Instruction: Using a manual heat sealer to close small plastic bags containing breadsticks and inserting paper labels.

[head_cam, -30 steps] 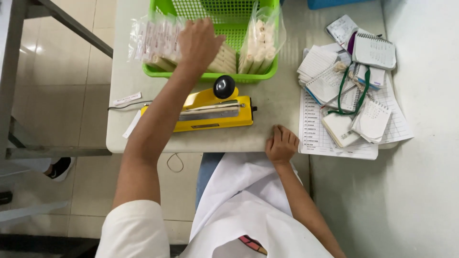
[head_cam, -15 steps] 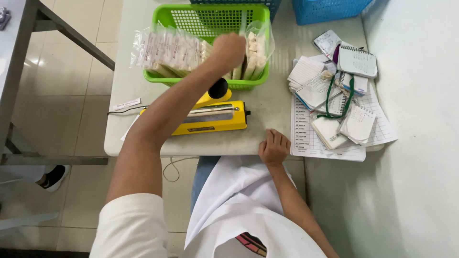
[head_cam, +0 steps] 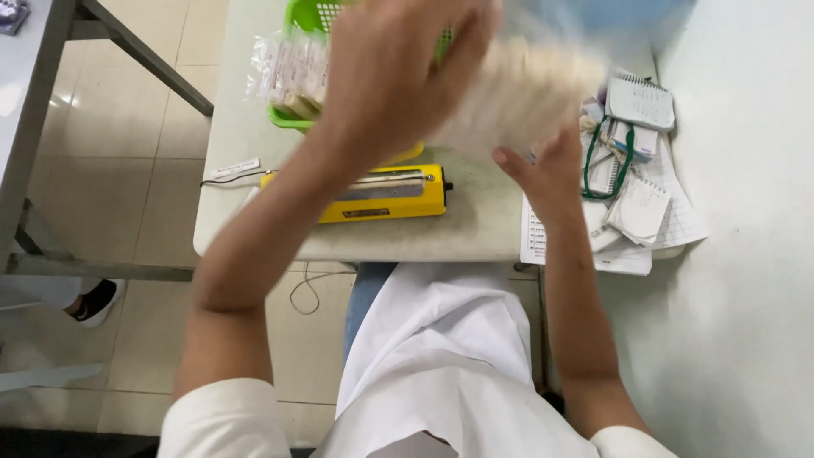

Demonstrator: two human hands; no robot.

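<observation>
In the head view, the left hand [head_cam: 398, 76], which half a second before had been reaching into the green basket [head_cam: 298, 21] at the far edge of the worktop [head_cam: 475, 225], had come up and toward the camera with a clear packet of pale contents [head_cam: 517, 97] pulled out of the basket. The right hand [head_cam: 547, 174], which had rested at the near edge of the worktop, had lifted to meet the packet from below. That put the packet in the air above the yellow heat sealer [head_cam: 381, 193], between the two hands, no longer in the basket. The left hand's fingers were curled and closed on the packet's left end, though blur hid the exact grip. The right hand's fingers were spread, tips touching the packet's underside; whether they gripped it could not be told. Another clear packet [head_cam: 284, 72] hung over the basket's left rim. Spiral notepads [head_cam: 640, 102] and paper sheets [head_cam: 678, 222] lay to the right.
</observation>
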